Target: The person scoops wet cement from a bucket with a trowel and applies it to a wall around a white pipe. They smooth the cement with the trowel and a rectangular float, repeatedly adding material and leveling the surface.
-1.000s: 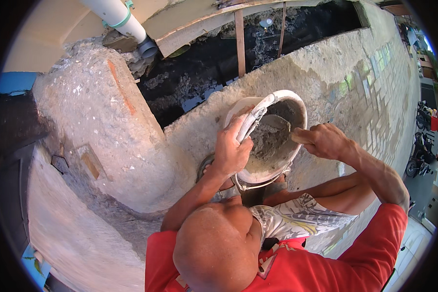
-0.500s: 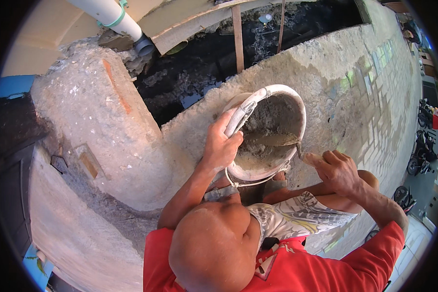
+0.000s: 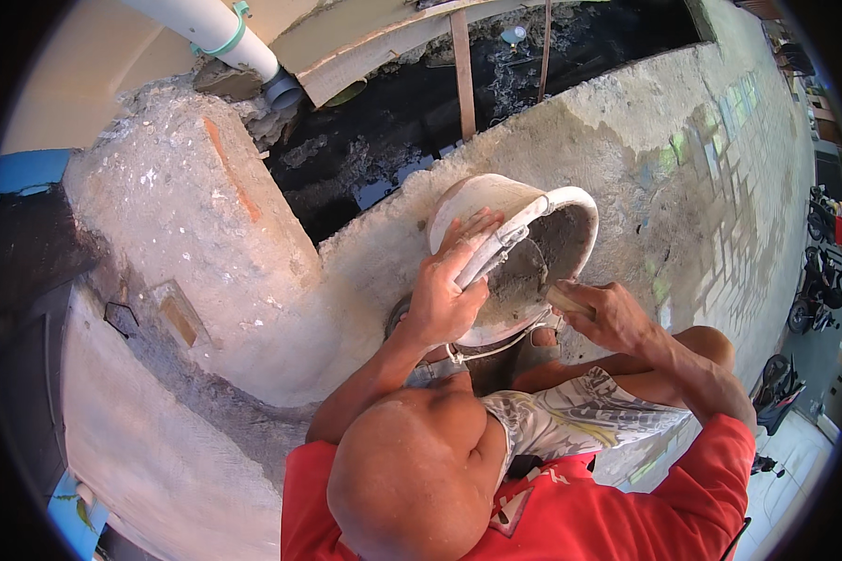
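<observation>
A white, cement-smeared bucket is tilted on its side-edge above the concrete ledge, its mouth facing right and toward me. Grey mortar coats the inside and lies in the bottom. My left hand clasps the bucket's left rim, fingers spread along the outer wall and thumb at the rim. In my right hand is a trowel, closed round its wooden handle at the lower right of the mouth. The trowel's blade reaches inside the bucket and is mostly hidden. A thin cord handle hangs below the rim.
Beyond the bucket is an open drain with dark water, crossed by a wooden strip. A white pipe ends at its left side. Rough concrete lies left; paving and parked motorcycles are right.
The bucket has tipped further to the right, showing more of its outer wall. My left fingers have slid over that wall. My right hand has moved left and down, the trowel turning in the bucket.
</observation>
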